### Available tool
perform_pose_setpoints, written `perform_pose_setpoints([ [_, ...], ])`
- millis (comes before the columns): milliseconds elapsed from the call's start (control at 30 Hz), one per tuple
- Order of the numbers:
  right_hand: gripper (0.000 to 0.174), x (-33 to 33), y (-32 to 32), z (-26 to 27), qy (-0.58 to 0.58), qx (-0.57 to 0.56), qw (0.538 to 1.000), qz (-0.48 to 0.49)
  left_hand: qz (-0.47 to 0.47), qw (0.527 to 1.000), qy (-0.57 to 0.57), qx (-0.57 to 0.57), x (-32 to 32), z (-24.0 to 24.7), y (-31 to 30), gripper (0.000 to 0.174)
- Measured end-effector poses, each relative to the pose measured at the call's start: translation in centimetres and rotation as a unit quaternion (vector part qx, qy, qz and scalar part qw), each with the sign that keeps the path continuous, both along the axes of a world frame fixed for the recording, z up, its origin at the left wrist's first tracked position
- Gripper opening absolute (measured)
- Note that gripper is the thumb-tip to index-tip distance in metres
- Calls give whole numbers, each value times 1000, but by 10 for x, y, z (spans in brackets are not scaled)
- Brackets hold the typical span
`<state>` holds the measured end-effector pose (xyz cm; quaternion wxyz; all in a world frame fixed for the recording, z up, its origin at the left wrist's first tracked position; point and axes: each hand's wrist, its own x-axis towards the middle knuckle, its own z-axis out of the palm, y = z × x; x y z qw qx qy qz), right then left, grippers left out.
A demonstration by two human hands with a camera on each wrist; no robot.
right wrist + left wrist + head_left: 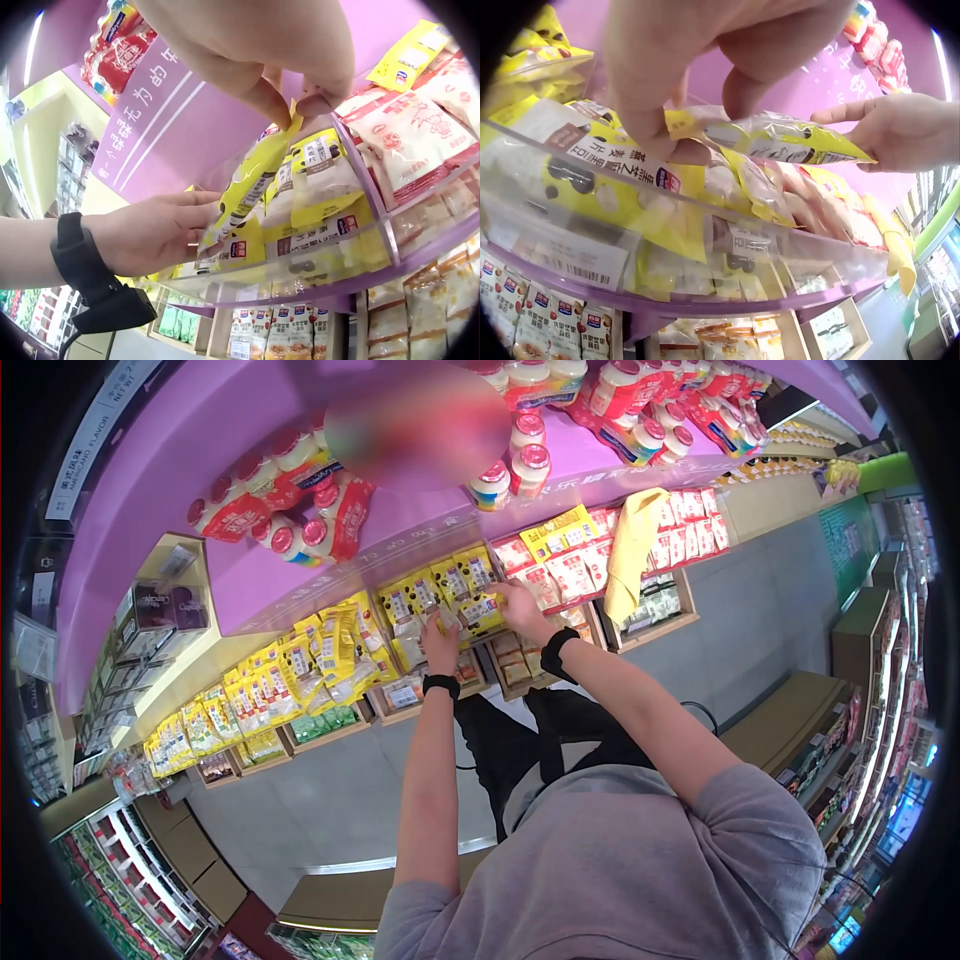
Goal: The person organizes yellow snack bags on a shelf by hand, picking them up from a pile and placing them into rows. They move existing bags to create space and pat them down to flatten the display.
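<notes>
A yellow snack bag (480, 612) with dark bean pictures is held between both hands, above a clear-fronted shelf bin of like bags. My left hand (440, 642) pinches one end of it; the left wrist view shows those fingers bent on the bag's edge (780, 141). At the other end, my right hand (522, 614) pinches a corner between thumb and fingers, seen close in the right wrist view above the tilted bag (253, 180). More yellow bags (322, 165) stand in the bin just below and behind.
Red-and-white packets (570, 575) fill the bin on the right, with a yellow cloth (632, 550) draped over its edge. Yellow bags (260, 690) line the shelf to the left. Bottles with red caps (530, 460) stand on the purple upper ledge. Wooden crates (330, 732) sit below.
</notes>
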<state>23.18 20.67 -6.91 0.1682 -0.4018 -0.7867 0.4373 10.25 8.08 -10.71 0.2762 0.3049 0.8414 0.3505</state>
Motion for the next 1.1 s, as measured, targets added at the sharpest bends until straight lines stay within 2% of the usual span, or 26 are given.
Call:
perform_pose_setpoints([
  [67, 30, 2, -5, -9, 7, 13, 1000, 16, -8, 1000, 6, -5, 3, 2, -4, 43],
  [133, 25, 6, -11, -19, 3, 104, 993, 62, -16, 1000, 12, -8, 5, 1, -8, 43],
  [233, 25, 9, -21, -25, -27, 102, 992, 75, -30, 998, 52, -22, 9, 0, -12, 48],
  [300, 25, 11, -24, -24, -62, 92, 990, 85, -82, 971, 203, -93, 16, 4, -15, 52],
  [367, 24, 10, -31, -19, -97, 82, 987, 96, -78, 967, 199, -137, 23, 11, -12, 54],
  [433, 28, 9, -40, -7, -164, 223, 955, 104, -72, 963, 194, -175, 28, 10, -9, 56],
  [467, 28, 8, -43, -2, -164, 223, 955, 103, -84, 953, 223, -185, 30, 10, -9, 57],
  [533, 37, 9, -50, -6, -140, 257, 939, 180, -99, 943, 254, -192, 35, 0, -9, 58],
  [567, 37, 8, -52, -8, -138, 259, 939, 177, -134, 921, 282, -235, 38, -5, -9, 56],
  [600, 43, 6, -55, -12, -198, 235, 930, 203, -169, 895, 308, -277, 38, -5, -9, 55],
  [633, 49, 5, -56, -16, -256, 209, 916, 227, -175, 919, 239, -262, 36, -5, -10, 57],
  [767, 55, 5, -52, -27, -307, 170, 903, 246, -211, 914, 177, -299, 27, 3, -9, 56],
  [833, 56, 4, -46, -25, -345, 194, 876, 275, -243, 906, 152, -310, 19, 7, -9, 57],
  [967, 49, 1, -34, -15, -313, 193, 890, 269, -259, 898, 151, -321, 17, 16, -4, 57],
  [1033, 37, -3, -11, -2, -297, 56, 907, 293, -237, 908, 145, -314, 19, 18, -4, 58],
  [1067, 33, 4, -3, 0, -185, 117, 957, 191, -239, 908, 145, -312, 22, 19, -6, 58],
  [1100, 29, 15, 7, -5, -68, 174, 979, 85, -236, 909, 185, -289, 25, 17, -11, 57],
])
